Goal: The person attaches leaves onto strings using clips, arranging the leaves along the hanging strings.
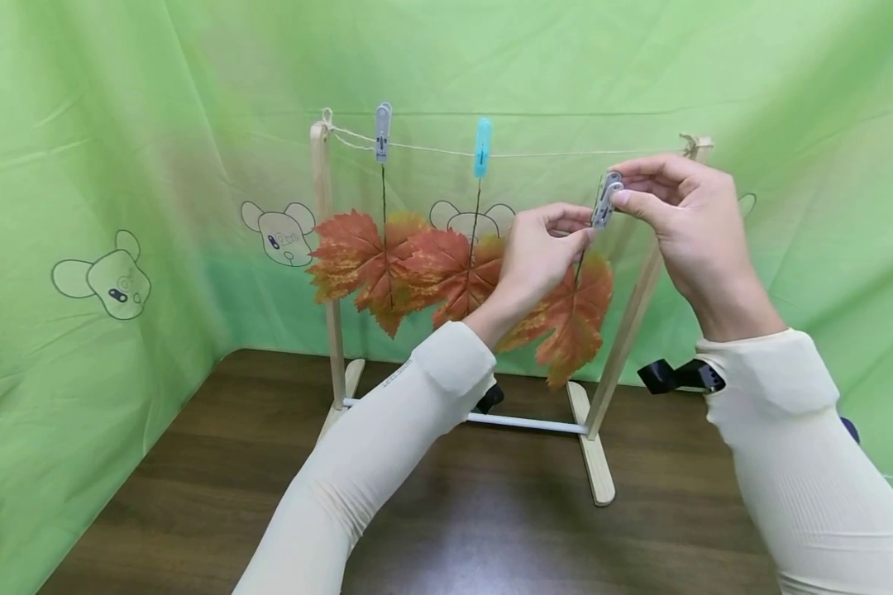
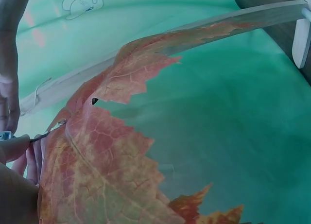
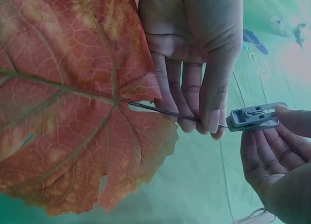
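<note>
My left hand (image 1: 536,252) pinches the thin dark stem (image 3: 163,111) of an orange-red maple leaf (image 1: 576,330) between thumb and fingers. The leaf hangs below that hand and fills the left of the right wrist view. Between thumb and fingers, my right hand (image 1: 695,227) holds a grey clothespin (image 3: 252,118) by its handle end. The clothespin's other end meets the top of the stem, close to my left fingertips. Whether it also grips the string (image 1: 551,154) cannot be told. Two more leaves hang from the string, one by a grey clothespin (image 1: 383,132), one by a blue clothespin (image 1: 483,147).
A wooden frame holds the string between its left post (image 1: 320,173) and right post (image 1: 636,306). A white bar (image 1: 528,423) joins its feet on the brown table (image 1: 484,512). Green cloth (image 1: 565,58) with mouse drawings hangs behind and at the sides.
</note>
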A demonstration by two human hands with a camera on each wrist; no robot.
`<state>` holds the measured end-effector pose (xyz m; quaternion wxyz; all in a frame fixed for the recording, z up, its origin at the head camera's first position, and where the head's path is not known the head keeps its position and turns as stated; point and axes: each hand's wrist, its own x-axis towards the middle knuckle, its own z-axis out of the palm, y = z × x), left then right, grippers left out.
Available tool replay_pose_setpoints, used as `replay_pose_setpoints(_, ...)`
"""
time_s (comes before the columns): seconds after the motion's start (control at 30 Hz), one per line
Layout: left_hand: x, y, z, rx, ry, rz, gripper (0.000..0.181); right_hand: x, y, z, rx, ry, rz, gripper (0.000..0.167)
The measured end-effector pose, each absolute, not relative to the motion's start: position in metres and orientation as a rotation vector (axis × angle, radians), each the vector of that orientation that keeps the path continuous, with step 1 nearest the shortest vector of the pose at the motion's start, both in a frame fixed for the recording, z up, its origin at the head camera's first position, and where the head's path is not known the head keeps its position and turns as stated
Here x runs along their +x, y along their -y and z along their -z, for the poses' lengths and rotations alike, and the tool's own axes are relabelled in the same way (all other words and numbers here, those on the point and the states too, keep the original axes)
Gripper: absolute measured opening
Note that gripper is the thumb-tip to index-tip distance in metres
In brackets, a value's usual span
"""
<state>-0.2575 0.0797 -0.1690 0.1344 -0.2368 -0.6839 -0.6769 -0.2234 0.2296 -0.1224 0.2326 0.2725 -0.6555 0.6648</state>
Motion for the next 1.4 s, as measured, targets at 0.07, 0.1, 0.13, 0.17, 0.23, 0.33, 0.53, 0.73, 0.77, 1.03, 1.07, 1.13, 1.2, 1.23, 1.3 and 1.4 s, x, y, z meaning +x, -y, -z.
replay_pose_setpoints(0.07, -0.258, -0.081, 0.167, -0.670, 1.980, 1.967, 0.017, -0.225, -0.229, 0.120, 0.752, 1.786, -1.824, 0.019)
replay_pose_setpoints(0.1, -0.258, -0.082, 0.166, -0.660, 1.978, 1.967, 0.017, -0.225, -0.228, 0.118, 0.754, 1.776, -1.823, 0.019)
replay_pose_setpoints(0.13, -0.258, -0.082, 0.164, -0.649, 1.979, 1.962, 0.017, -0.226, -0.228, 0.116, 0.759, 1.760, -1.824, 0.018)
replay_pose_setpoints(0.17, -0.259, -0.082, 0.163, -0.641, 1.980, 1.962, 0.016, -0.227, -0.227, 0.115, 0.761, 1.748, -1.825, 0.018)
replay_pose_setpoints(0.23, -0.259, -0.083, 0.161, -0.626, 1.983, 1.961, 0.016, -0.228, -0.226, 0.112, 0.753, 1.726, -1.829, 0.018)
replay_pose_setpoints(0.33, -0.260, -0.084, 0.160, -0.609, 1.993, 1.955, 0.015, -0.230, -0.226, 0.108, 0.734, 1.698, -1.850, 0.018)
replay_pose_setpoints(0.53, -0.260, -0.084, 0.158, -0.587, 2.001, 1.953, 0.015, -0.233, -0.224, 0.101, 0.708, 1.698, -1.864, 0.019)
replay_pose_setpoints(0.73, -0.261, -0.085, 0.161, -0.556, 2.010, 1.950, 0.014, -0.238, -0.222, 0.096, 0.723, 1.662, -1.892, 0.018)
replay_pose_setpoints(0.77, -0.262, -0.085, 0.161, -0.552, 2.011, 1.953, 0.014, -0.238, -0.222, 0.095, 0.724, 1.657, -1.897, 0.018)
replay_pose_setpoints(1.03, -0.263, -0.085, 0.162, -0.545, 1.992, 1.973, 0.014, -0.241, -0.222, 0.091, 0.714, 1.615, -1.922, 0.018)
replay_pose_setpoints(1.07, -0.263, -0.085, 0.162, -0.543, 1.993, 1.971, 0.014, -0.241, -0.222, 0.090, 0.714, 1.608, -1.927, 0.018)
replay_pose_setpoints(1.13, -0.262, -0.085, 0.161, -0.536, 1.997, 1.971, 0.014, -0.242, -0.222, 0.088, 0.714, 1.591, -1.937, 0.019)
replay_pose_setpoints(1.2, -0.262, -0.086, 0.160, -0.527, 2.006, 1.969, 0.014, -0.243, -0.222, 0.085, 0.716, 1.574, -1.950, 0.019)
replay_pose_setpoints(1.23, -0.261, -0.086, 0.160, -0.521, 2.010, 1.969, 0.014, -0.244, -0.222, 0.084, 0.716, 1.565, -1.956, 0.019)
replay_pose_setpoints(1.3, -0.261, -0.086, 0.159, -0.510, 2.017, 1.972, 0.013, -0.244, -0.222, 0.081, 0.713, 1.553, -1.967, 0.018)
replay_pose_setpoints(1.4, -0.261, -0.086, 0.157, -0.497, 2.023, 1.971, 0.013, -0.244, -0.222, 0.077, 0.696, 1.547, -1.976, 0.018)
